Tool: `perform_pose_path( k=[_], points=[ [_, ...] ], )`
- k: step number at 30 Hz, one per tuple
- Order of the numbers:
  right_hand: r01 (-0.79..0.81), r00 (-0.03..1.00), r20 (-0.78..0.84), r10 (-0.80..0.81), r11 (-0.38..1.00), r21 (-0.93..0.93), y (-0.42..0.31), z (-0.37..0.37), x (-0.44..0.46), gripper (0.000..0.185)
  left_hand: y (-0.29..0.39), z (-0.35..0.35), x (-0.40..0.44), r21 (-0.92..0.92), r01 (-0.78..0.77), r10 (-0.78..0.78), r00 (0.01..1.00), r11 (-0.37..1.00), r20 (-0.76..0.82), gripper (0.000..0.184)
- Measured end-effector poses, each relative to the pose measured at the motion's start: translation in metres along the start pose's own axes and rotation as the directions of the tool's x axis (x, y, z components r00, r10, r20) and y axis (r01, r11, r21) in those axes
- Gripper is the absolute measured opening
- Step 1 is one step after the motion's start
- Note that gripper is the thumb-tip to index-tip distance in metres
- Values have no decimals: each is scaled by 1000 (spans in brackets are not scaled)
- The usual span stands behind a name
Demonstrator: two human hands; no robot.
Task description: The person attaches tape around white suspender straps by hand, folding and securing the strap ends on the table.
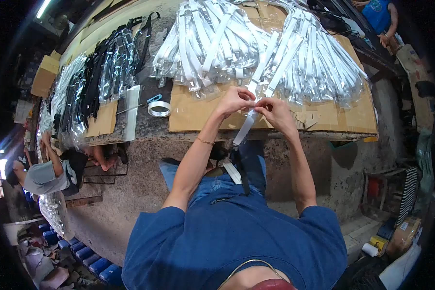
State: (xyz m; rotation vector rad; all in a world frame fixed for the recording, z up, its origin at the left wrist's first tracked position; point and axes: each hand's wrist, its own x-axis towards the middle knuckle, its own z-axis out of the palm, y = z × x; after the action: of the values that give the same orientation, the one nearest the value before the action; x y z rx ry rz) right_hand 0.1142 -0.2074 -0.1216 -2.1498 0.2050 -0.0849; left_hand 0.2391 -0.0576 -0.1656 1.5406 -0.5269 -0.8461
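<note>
My left hand (pixel 236 101) and my right hand (pixel 277 115) meet over the table's front edge, thumbs and fingertips pinched together on a white strap (pixel 245 127). Its lower end hangs down past the edge toward my lap, with a dark piece at the tip. The exact spot between my fingertips is too small to make out. Just beyond my hands lie two big fanned piles of white straps in clear plastic sleeves, a left pile (pixel 212 43) and a right pile (pixel 309 58). Both rest on a cardboard sheet (pixel 193 113).
Left of the cardboard are a roll of tape (pixel 159 109), blue-handled scissors (pixel 154 98) and a pale strip (pixel 132 113). Black straps (pixel 97 82) in sleeves lie farther left. One person (pixel 50 176) sits at the left; another person (pixel 379 19) is at the far right.
</note>
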Motion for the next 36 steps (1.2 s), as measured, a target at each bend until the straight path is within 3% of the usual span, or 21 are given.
perform_pose_path(
  k=[2, 8, 13, 16, 18, 21, 23, 27, 29, 30, 31, 33, 35, 36],
  points=[
    [0, 1000, -11, -1, 998, -63, -5, -1, 0, 16, -1, -1, 0, 1, 5, -5, 1000, 1000, -1, 19],
    [81, 994, -77, -82, 997, -18, 9, 9, 4, 16, -4, -1, 0, 13, 1, -1, 1000, 1000, 10, 19],
    [117, 984, -122, -128, 989, -89, 5, 10, 3, 12, -3, 3, -1, -279, 68, -73, 997, 958, -6, 19],
    [157, 975, -140, -175, 979, -132, 14, 14, 4, 14, 2, 3, -2, -204, 129, -137, 990, 970, -26, 20],
    [173, 969, -153, -196, 973, -151, 16, 15, 3, 16, 4, 1, -6, -156, 82, -80, 997, 984, 24, 20],
    [68, 979, -188, -73, 997, -31, 7, 12, -1, 28, 0, 5, -10, -127, 10, 0, 997, 992, 77, 23],
    [-17, 990, -142, -3, 990, -141, 6, 6, 0, 40, -3, 4, -9, -143, -16, 27, 997, 990, 77, 25],
    [-118, 986, -137, 99, 983, -143, 24, -7, 9, 45, 0, 1, -12, -59, -15, 20, 996, 998, 82, 27],
    [-239, 910, -336, 244, 969, 55, 34, -11, 12, 50, 1, 1, -13, -26, -26, 28, 996, 999, 85, 27],
    [-306, 906, -223, 359, 921, 239, 38, -15, 12, 66, 1, 2, -14, -54, -35, 39, 997, 998, 64, 26],
    [-302, 908, -223, 355, 923, 239, 40, -9, 11, 66, 0, 2, -14, -81, -45, 49, 998, 996, 44, 26],
    [-292, 919, -37, 393, 741, 604, 44, 9, 2, 83, -4, 1, -12, -46, -85, 87, 995, 995, 43, 26],
    [-230, 943, -43, 331, 739, 634, 38, 24, -1, 91, -5, 7, -11, -21, -119, 120, 991, 993, 54, 27],
    [-134, 945, -142, 295, 744, 654, 46, 35, 2, 91, -4, 9, -11, -42, -93, 95, 994, 995, 51, 27]
  ],
)
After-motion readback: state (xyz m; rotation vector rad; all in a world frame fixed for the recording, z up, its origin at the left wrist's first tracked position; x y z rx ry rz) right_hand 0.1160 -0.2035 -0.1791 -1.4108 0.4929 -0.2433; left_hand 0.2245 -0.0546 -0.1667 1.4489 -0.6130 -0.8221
